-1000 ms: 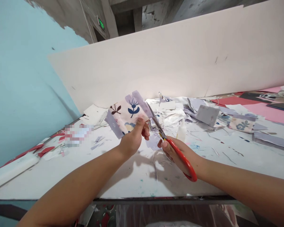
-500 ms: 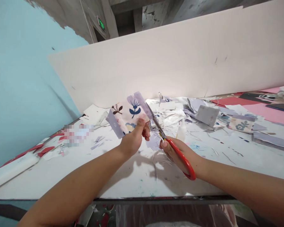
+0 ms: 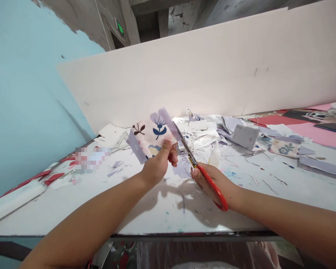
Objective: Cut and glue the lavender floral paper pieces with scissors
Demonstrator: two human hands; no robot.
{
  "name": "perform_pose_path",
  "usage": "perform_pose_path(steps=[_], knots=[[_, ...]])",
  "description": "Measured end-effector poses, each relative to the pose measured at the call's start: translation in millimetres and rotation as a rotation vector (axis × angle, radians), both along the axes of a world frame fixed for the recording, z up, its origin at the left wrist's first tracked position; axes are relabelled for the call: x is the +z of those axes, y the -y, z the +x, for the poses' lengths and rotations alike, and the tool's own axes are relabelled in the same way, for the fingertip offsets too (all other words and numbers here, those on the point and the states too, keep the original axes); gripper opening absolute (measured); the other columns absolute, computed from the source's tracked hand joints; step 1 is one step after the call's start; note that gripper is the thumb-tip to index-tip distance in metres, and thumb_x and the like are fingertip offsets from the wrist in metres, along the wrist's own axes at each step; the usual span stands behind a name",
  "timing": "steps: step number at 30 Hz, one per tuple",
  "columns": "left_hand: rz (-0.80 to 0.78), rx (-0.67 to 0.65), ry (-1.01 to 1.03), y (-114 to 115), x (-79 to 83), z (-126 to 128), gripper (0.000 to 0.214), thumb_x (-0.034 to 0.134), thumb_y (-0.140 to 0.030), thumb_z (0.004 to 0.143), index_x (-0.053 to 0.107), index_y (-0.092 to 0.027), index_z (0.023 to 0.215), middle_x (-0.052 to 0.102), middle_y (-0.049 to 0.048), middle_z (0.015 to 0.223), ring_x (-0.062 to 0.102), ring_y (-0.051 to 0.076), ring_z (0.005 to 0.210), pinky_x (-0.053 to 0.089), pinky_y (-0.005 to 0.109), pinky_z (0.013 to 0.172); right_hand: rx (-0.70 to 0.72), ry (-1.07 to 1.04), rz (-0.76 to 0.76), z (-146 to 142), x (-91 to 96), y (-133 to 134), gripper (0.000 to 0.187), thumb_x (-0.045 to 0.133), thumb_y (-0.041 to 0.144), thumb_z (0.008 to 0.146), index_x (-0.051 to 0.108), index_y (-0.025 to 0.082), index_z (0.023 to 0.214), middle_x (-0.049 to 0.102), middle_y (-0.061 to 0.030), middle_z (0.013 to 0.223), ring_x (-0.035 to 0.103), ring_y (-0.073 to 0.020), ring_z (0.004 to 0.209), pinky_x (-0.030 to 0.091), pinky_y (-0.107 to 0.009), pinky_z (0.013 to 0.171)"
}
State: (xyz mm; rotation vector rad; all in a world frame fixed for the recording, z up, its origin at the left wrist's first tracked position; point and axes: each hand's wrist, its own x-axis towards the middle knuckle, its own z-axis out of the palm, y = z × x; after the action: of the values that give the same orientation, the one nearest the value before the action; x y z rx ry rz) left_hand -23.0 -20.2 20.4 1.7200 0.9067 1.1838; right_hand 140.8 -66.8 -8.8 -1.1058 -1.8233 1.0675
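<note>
Between thumb and fingers, my left hand point(image 3: 160, 160) pinches a floral-printed piece of paper point(image 3: 148, 132) with lilac borders, held tilted above the table. My right hand point(image 3: 212, 181) is closed on red-handled scissors point(image 3: 211, 183), some fingers hidden behind the handles. The metal blades point up and left and lie at the paper's right edge, near the lilac strip. Whether they bite into the paper just now I cannot tell.
A heap of white and lilac scraps point(image 3: 204, 130) covers the back of the white table point(image 3: 81, 209). A floral piece point(image 3: 285, 147) and stacked lilac sheets point(image 3: 322, 168) lie right, near pink sheets point(image 3: 322, 134). A white roll point(image 3: 16, 201) rests at left; a pale board point(image 3: 201, 71) stands behind.
The scissors' handles have shifted slightly up and left, and seem closer together. My left hand and the floral paper have hardly moved.
</note>
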Motion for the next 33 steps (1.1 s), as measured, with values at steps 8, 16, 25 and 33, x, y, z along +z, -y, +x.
perform_pose_path(steps=[8, 16, 25, 33], knots=[[-0.031, -0.005, -0.023, 3.5, 1.9, 1.0, 0.058, 0.02, -0.06, 0.081, 0.047, -0.019, 0.05, 0.048, 0.0004, 0.049, 0.046, 0.011, 0.054, 0.038, 0.026, 0.067, 0.073, -0.024, 0.1, 3.0, -0.8, 1.1, 0.045, 0.028, 0.062, 0.081, 0.036, 0.02, 0.069, 0.029, 0.0057, 0.055, 0.027, -0.0083, 0.048, 0.028, -0.023, 0.043], [-0.058, -0.06, -0.001, 5.4, 0.6, 1.7, 0.055, 0.026, -0.059, 0.081, 0.047, -0.018, 0.051, 0.047, -0.001, 0.052, 0.045, 0.009, 0.052, 0.039, 0.025, 0.066, 0.023, 0.0, 0.098, 3.6, 2.5, 0.9, 0.051, 0.021, 0.067, 0.079, 0.034, 0.02, 0.063, 0.031, 0.0047, 0.053, 0.029, -0.0093, 0.048, 0.029, -0.024, 0.044], [-0.064, -0.074, 0.005, 5.2, -1.8, 0.9, 0.057, 0.023, -0.06, 0.081, 0.047, -0.019, 0.05, 0.047, 0.0, 0.049, 0.044, 0.011, 0.054, 0.036, 0.025, 0.064, 0.001, -0.008, 0.027, 0.7, -4.3, -2.8, 0.05, 0.027, 0.068, 0.077, 0.033, 0.021, 0.06, 0.033, 0.0053, 0.047, 0.031, -0.009, 0.044, 0.025, -0.024, 0.042], [-0.074, -0.098, -0.02, 3.7, -7.3, 6.3, 0.055, 0.024, -0.06, 0.081, 0.048, -0.018, 0.054, 0.046, -0.0008, 0.052, 0.042, 0.01, 0.052, 0.037, 0.025, 0.061, 0.062, -0.009, 0.094, 6.5, 0.7, 1.0, 0.049, 0.023, 0.066, 0.079, 0.034, 0.02, 0.066, 0.031, 0.005, 0.055, 0.03, -0.0092, 0.049, 0.029, -0.024, 0.045]])
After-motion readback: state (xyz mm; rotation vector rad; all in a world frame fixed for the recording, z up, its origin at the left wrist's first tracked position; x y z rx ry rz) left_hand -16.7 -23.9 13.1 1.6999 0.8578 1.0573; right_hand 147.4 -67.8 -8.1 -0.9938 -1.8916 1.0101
